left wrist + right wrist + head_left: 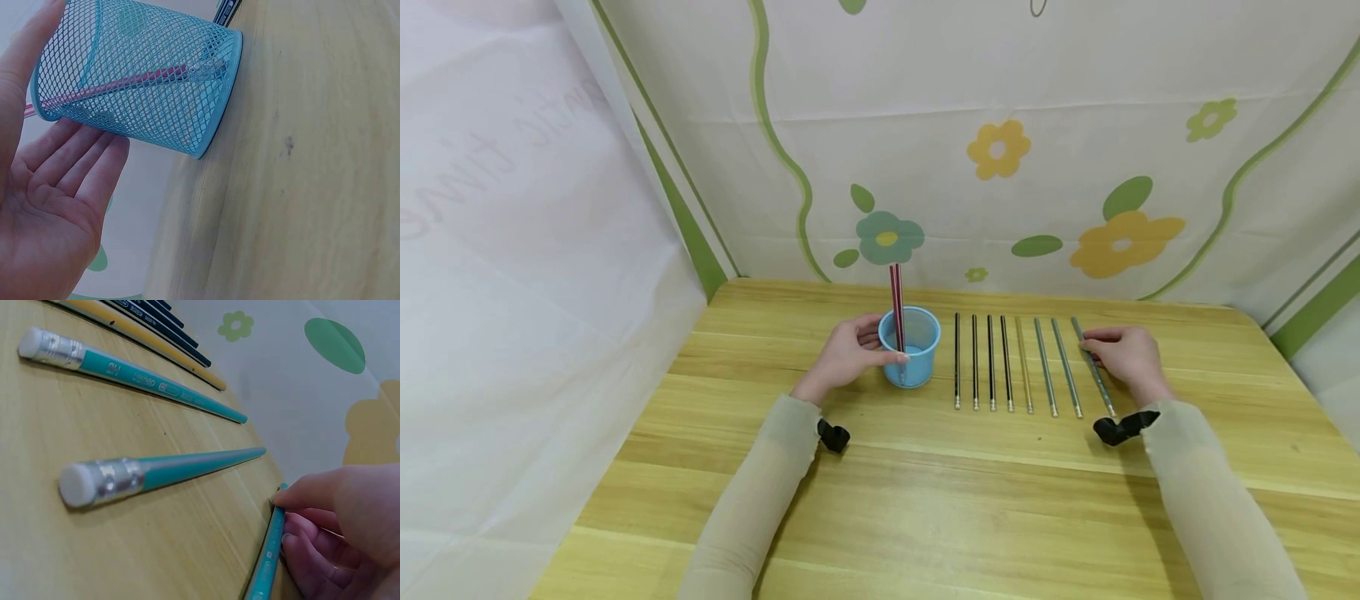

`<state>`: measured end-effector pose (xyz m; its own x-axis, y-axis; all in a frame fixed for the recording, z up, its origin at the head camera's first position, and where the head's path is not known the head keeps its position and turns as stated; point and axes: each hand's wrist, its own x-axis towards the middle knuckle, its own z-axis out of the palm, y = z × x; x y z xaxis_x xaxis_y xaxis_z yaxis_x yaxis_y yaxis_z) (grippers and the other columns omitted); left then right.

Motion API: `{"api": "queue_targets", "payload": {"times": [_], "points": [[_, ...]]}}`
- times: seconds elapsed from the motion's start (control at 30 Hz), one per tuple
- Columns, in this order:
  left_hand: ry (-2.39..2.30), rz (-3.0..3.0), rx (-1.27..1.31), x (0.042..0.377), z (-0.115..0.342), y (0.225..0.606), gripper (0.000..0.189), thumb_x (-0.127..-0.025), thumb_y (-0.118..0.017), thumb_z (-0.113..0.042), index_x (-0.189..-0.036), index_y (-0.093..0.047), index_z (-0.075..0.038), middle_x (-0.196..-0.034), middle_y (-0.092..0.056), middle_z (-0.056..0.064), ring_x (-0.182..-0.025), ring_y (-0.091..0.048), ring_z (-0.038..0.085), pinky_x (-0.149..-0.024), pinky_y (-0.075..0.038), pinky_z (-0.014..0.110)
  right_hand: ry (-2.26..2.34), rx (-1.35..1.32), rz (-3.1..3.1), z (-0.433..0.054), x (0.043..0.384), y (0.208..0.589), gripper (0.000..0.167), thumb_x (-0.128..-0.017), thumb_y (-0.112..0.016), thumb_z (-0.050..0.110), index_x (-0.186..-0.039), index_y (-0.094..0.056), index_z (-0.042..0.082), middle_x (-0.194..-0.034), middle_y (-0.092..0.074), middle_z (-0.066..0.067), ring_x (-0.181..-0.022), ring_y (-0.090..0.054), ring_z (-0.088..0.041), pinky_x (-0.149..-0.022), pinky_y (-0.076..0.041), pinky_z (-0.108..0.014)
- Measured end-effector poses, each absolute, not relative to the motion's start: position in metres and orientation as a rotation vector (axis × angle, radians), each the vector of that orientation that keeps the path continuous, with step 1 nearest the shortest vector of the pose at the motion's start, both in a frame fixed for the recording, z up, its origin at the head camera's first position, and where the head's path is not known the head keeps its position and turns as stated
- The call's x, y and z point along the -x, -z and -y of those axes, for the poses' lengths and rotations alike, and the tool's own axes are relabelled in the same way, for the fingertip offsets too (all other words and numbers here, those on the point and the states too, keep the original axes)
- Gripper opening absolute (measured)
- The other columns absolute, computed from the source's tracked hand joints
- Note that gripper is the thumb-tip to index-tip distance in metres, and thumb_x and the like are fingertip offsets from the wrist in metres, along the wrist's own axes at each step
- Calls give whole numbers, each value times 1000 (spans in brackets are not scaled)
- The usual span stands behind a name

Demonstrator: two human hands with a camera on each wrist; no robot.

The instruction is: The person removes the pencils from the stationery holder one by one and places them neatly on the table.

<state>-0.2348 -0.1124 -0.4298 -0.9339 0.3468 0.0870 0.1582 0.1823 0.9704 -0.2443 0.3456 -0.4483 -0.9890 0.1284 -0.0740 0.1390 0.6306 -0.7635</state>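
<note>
My left hand [850, 350] holds the light-blue mesh pencil cup [920, 372] from its left side, thumb across the front and fingers round the other side. The cup stands upright on the table. Red-striped pencils [897, 287] lean inside it, their tops above the rim; the left wrist view shows a red pencil [137, 80] through the mesh. At the right end of a row of pencils, my right hand [1129, 358] pinches a green pencil [267, 559] near its far end, between thumb and fingers. That pencil lies slanted, its eraser end towards me.
Between the hands lie two more green pencils [1064, 371] [1045, 367], a yellow pencil [1025, 367] and several black pencils [975, 362], side by side with erasers towards me. The wooden table [955, 508] meets a white flowered curtain [925, 150] at the back.
</note>
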Motion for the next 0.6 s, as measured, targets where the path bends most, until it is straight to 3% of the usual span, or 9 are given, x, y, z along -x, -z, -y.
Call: {"api": "queue_targets", "payload": {"times": [0.6], "points": [[-1855, -2282, -491, 234, 112, 427, 70, -81, -89, -12, -141, -57, -1, -129, -65, 9, -117, -64, 25, -99, -53, 31, 1406, -245, -2813, -347, 241, 451, 46, -99, -70, 30, -130, -67, -3, -123, -64, -28, -79, -68, -8, -66, -59, -22]]}}
